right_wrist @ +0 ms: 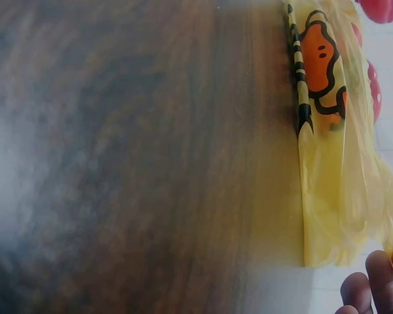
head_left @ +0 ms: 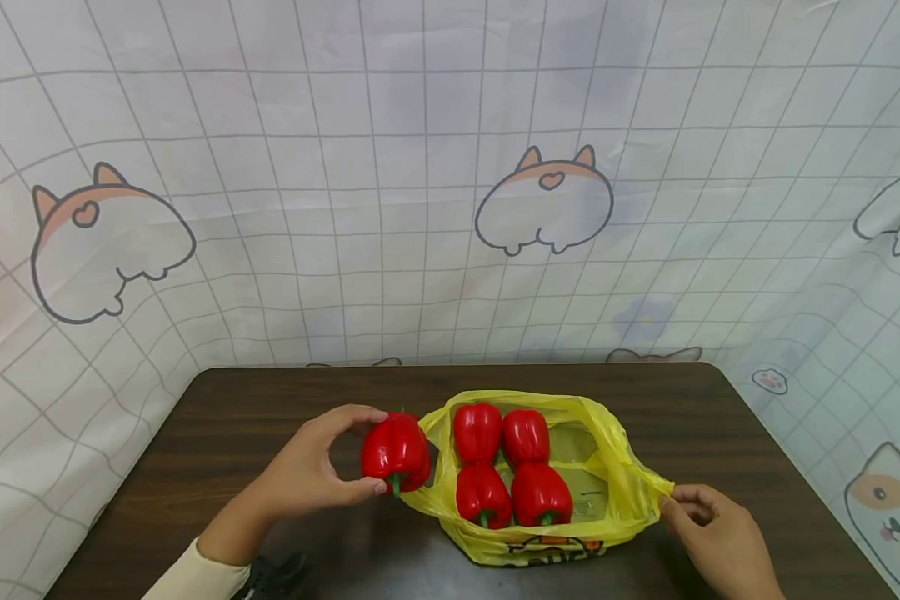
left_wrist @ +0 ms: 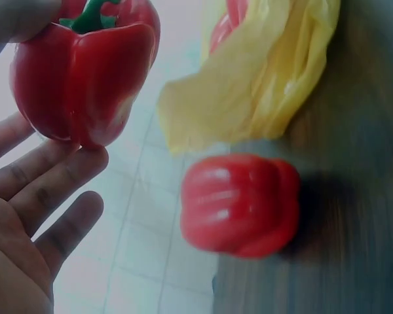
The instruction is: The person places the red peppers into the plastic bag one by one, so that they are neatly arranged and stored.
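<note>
My left hand [head_left: 307, 462] holds a red bell pepper [head_left: 396, 454] between thumb and fingers, just left of a yellow plastic bag [head_left: 495, 546]. The held pepper's green stem faces toward me. In the left wrist view, another red bell pepper [left_wrist: 242, 206] lies on the table below the bag's loose edge; the head view mostly hides it behind the held one. Several red bell peppers [head_left: 542, 493] stand in two rows in the left part of the open bag. At the bag's right corner, my right hand [head_left: 723, 537] pinches the yellow plastic and pulls it outward.
Everything stands on a dark wooden table [head_left: 270, 392]. A white grid-patterned cloth [head_left: 390, 208] with cartoon dogs hangs behind the table and along its sides. A dark device [head_left: 270, 575] sits at my left wrist.
</note>
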Tool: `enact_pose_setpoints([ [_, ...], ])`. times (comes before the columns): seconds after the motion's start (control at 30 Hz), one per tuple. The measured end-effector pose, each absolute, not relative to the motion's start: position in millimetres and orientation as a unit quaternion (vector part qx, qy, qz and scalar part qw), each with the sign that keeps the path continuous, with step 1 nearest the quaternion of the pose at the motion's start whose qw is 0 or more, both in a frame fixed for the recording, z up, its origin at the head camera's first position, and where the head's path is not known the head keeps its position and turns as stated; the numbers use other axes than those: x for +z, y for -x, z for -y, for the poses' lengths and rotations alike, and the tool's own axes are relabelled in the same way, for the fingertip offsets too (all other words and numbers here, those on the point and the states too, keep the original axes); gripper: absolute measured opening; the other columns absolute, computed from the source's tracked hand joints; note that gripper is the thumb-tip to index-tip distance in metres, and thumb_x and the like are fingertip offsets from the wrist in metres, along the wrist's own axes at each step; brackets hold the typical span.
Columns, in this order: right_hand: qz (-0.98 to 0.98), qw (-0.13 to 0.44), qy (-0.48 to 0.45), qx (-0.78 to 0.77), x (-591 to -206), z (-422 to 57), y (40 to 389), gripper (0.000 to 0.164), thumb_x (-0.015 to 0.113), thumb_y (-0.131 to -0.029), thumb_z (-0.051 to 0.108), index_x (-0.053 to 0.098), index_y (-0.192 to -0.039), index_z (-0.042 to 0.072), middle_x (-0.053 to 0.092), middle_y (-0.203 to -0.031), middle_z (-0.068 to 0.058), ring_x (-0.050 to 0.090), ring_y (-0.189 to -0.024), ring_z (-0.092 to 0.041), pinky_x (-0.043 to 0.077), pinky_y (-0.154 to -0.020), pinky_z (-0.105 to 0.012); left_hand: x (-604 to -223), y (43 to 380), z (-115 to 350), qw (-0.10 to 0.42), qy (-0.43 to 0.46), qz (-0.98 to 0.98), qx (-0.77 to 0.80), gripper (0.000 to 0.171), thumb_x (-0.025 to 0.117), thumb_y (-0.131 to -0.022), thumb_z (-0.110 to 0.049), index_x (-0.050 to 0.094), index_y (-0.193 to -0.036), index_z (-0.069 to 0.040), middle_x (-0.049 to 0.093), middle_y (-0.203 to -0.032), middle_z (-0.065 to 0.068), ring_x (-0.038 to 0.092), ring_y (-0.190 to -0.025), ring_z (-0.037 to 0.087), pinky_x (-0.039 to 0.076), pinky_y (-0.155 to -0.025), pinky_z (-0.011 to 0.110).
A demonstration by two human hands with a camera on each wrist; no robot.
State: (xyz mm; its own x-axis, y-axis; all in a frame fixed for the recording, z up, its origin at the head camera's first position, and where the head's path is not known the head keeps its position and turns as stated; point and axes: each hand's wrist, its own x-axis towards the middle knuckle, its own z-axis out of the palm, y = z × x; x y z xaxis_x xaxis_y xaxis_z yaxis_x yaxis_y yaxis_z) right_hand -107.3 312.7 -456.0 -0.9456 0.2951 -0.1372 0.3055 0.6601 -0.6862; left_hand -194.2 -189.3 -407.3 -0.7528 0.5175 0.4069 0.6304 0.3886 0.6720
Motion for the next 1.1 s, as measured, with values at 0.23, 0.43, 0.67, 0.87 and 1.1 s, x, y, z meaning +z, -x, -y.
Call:
enact_pose_setpoints([
  [0.23,-0.913,0.008,-0.166,-0.374,-456,-313,107,0.058,0.064,-0.099,0.049,0.065,-0.124,-0.003,0.075,-0.097,-0.003,0.068,-0.079,-0.016,0.054,-0.065,-0.037,-404,194,167,0.040,0.347,0.821,-0.451,0.068,0.093,-0.074,-0.032,0.060,-0.133,-0.027,0.062,-0.128,-0.012,0.061,-0.109,0.015,0.059,-0.087,0.039],
  [0.43,-0.912,0.003,-0.167,-0.376,-456,-313,108,0.055,0.064,-0.100,0.046,0.064,-0.124,-0.003,0.075,-0.096,-0.003,0.068,-0.078,-0.017,0.054,-0.064,-0.036,-404,192,150,0.004,0.334,0.811,-0.480,0.069,0.094,-0.073,-0.033,0.060,-0.133,-0.028,0.062,-0.127,-0.012,0.064,-0.108,0.019,0.061,-0.081,0.041],
  [0.67,-0.910,0.009,-0.169,-0.377,-455,-314,109,0.060,0.063,-0.099,0.051,0.064,-0.125,-0.003,0.075,-0.098,-0.003,0.068,-0.081,-0.019,0.055,-0.065,-0.039,-402,192,131,0.007,0.334,0.817,-0.471,0.070,0.094,-0.071,-0.037,0.061,-0.133,-0.030,0.060,-0.128,-0.016,0.060,-0.112,0.013,0.060,-0.084,0.043],
  [0.87,-0.908,0.004,-0.166,-0.385,-454,-314,108,0.057,0.064,-0.099,0.049,0.064,-0.124,-0.002,0.075,-0.096,-0.002,0.069,-0.082,-0.018,0.056,-0.066,-0.038,-399,193,114,0.004,0.354,0.814,-0.461,0.068,0.092,-0.074,-0.037,0.061,-0.134,-0.027,0.060,-0.126,-0.016,0.059,-0.112,0.011,0.057,-0.090,0.043],
  [1.1,-0.909,-0.007,-0.157,-0.385,-454,-313,105,0.052,0.059,-0.102,0.047,0.065,-0.123,-0.001,0.076,-0.095,-0.002,0.069,-0.083,-0.018,0.055,-0.067,-0.036,-399,194,93,0.007,0.370,0.814,-0.448,0.067,0.090,-0.077,-0.039,0.060,-0.135,-0.025,0.060,-0.127,-0.015,0.057,-0.113,0.010,0.057,-0.090,0.041],
])
